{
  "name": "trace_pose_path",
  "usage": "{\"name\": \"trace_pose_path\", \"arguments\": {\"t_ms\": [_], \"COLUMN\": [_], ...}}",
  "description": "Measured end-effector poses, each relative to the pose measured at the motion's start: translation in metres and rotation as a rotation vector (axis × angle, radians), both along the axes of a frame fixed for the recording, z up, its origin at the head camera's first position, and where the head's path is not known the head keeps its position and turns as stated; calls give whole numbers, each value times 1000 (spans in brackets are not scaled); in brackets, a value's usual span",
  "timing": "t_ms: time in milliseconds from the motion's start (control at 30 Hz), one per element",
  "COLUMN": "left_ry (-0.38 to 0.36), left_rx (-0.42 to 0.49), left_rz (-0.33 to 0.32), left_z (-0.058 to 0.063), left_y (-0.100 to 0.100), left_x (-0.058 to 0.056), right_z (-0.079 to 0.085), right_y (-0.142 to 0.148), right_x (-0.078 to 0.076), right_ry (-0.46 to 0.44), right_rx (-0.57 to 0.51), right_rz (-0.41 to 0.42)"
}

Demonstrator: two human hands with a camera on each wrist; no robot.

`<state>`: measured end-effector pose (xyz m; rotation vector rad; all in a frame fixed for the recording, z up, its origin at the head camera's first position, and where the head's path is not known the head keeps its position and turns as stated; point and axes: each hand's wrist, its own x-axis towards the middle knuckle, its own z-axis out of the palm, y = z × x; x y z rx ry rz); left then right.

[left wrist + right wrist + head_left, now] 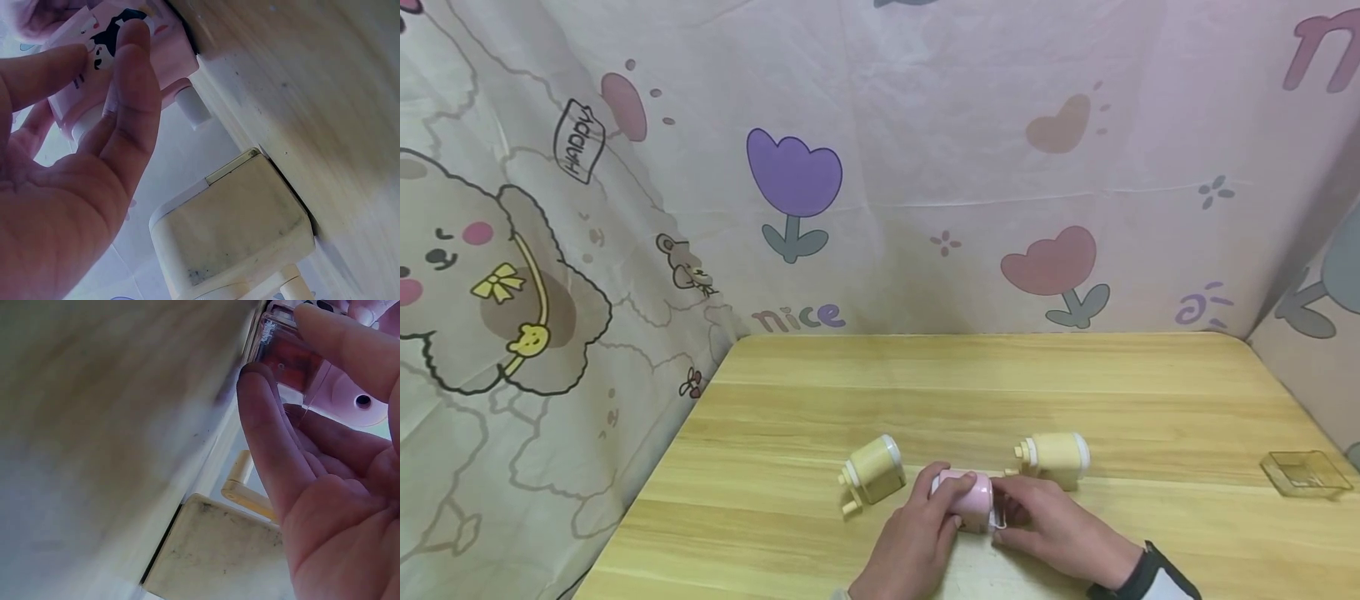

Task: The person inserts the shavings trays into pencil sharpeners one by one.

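A pink hand-crank pencil sharpener (976, 493) lies between both hands at the table's front, with a cartoon print on its side (94, 47). My left hand (917, 529) grips its body, fingers over the top and thumb on the near side. At the sharpener's right end, my right hand (1048, 521) pinches a clear shavings drawer (290, 359) between thumb and fingers. The drawer overlaps the pink body beside a round pencil hole (363, 400). In the left wrist view, a white crank knob (194, 107) sticks out past the left hand.
Two yellow crank sharpeners lie close by, one to the left (874, 471) and one behind the right hand (1058, 454). A see-through yellow drawer (1306, 475) sits at the table's right edge. Printed cloth (917, 167) hangs behind and beside the wooden table (760, 450).
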<state>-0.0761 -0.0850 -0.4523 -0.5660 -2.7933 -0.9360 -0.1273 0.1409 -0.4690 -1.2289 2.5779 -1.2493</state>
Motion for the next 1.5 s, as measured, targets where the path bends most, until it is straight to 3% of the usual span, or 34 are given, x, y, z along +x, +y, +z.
{"name": "trace_pose_path", "arguments": {"t_ms": [333,933,1500], "left_ry": [29,24,19], "left_rx": [9,-3,-1], "left_rz": [-3,7,-4], "left_z": [-1,0,1], "left_y": [0,1,1], "left_x": [0,1,1], "right_z": [0,0,-3], "right_y": [0,-1,-1], "right_x": [0,0,-2], "right_ry": [-88,-103,60], "right_rx": [-9,-9,8], "right_rz": [-19,-26,-13]}}
